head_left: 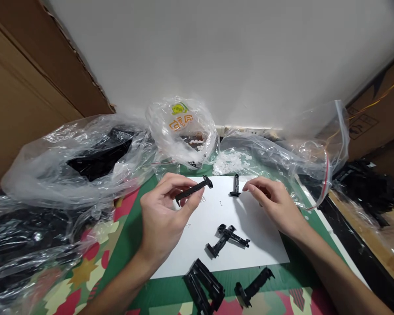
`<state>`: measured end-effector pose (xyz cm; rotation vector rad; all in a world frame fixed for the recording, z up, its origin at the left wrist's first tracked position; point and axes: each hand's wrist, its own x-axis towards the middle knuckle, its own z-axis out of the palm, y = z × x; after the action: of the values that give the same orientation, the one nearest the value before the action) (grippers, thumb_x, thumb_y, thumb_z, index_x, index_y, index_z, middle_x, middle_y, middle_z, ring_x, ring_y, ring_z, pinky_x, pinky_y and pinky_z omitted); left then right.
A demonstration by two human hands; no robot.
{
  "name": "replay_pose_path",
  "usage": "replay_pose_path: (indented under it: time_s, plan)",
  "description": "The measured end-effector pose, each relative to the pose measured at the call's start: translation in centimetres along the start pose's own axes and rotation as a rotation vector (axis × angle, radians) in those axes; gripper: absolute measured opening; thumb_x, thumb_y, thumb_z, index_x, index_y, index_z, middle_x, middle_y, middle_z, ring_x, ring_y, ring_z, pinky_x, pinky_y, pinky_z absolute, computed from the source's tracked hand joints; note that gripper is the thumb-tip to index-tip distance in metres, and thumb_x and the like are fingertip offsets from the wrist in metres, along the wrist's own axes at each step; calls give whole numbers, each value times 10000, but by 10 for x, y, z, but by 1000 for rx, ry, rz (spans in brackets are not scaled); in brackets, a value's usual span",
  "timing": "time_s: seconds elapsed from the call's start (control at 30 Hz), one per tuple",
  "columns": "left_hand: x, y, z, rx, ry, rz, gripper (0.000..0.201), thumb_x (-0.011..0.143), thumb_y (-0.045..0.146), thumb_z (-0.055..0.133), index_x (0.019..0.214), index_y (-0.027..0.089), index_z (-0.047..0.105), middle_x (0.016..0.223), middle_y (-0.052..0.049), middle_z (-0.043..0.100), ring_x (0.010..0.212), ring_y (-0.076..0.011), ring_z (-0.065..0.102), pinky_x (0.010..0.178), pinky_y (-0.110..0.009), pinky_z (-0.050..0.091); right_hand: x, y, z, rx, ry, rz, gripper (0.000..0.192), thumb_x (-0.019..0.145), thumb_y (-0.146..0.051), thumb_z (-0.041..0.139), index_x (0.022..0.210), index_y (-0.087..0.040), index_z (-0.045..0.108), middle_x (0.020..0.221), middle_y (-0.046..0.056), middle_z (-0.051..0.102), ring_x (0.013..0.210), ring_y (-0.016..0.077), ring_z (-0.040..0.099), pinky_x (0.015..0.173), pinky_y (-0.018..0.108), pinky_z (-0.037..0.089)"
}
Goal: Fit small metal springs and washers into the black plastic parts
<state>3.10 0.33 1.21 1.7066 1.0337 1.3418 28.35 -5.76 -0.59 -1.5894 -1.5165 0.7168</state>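
I see the left hand (162, 214) pinching a black plastic clip (193, 190) above the white sheet (249, 245); the right hand (276, 205), fingers loosely curled and empty, hovers just beside a small black part (235, 186) on the sheet.

Two crossed clips (228, 239) lie on the sheet (256, 245), bags (85, 162) behind, more clips (203, 286) in front.

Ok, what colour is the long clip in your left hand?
Black. The long clip, pinched in the left hand, shows best in the head view against the white sheet.
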Motion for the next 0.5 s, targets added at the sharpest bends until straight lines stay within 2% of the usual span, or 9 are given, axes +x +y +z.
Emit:
replay_pose_path:
  time_s: [0.1,0.2,0.37,0.5]
  plan:
    - [-1,-1,-1,-6,-43,-16,83,857,214,804,839,204,724,1021,-28,679,965,-173,679,728,-241,546,-2,-3,4,140,-54,-25,274,1068,-384,539,1061,-223,760,943,45,645,739,178,519,643,308,401]
    - [-2,2,-2,-32,-98,-55,154,890,202,733,794,210,612,1073,-45,753,1011,-198,717,794,-278,561,-7,-8,12,309,-57,-54,240,1065,-366,556,1188,-244,722,889,17,562,772,186,498,680,313,398]
    - [-4,6,1,9,-157,-86,370,896,127,650,688,241,365,843,-14,783,800,-177,700,741,-297,518,-19,-16,31,444,-136,-92,242,1091,-345,540,1267,-255,678,851,-9,484,737,169,449,671,310,365]
    - [-7,1,6,3,-193,-140,284,916,146,671,752,232,456,852,-2,774,785,-163,677,722,-284,499,-27,-15,42,404,-201,-220,347,1079,-223,515,1416,-274,575,900,-3,495,807,179,480,742,320,398]
